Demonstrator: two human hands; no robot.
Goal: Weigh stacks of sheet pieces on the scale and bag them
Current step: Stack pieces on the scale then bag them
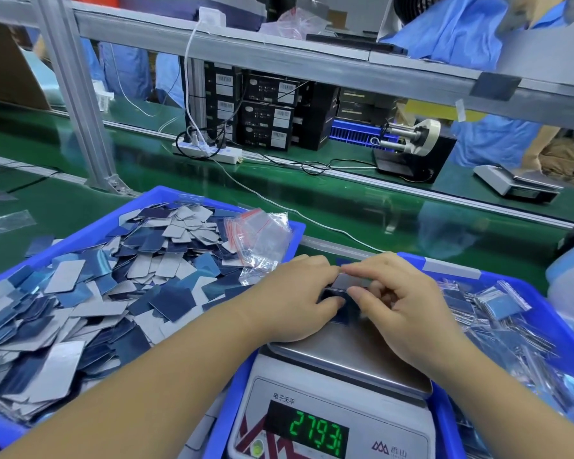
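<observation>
While both hands, left hand and right hand, pinch stack over scale, bag bundle rests on left bin.

The scale reads 279.3 in green digits; above them is printed 电子天平

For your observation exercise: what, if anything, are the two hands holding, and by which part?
Both the left hand and right hand pinch a small stack of sheet pieces by its opposite ends, above the scale.
</observation>
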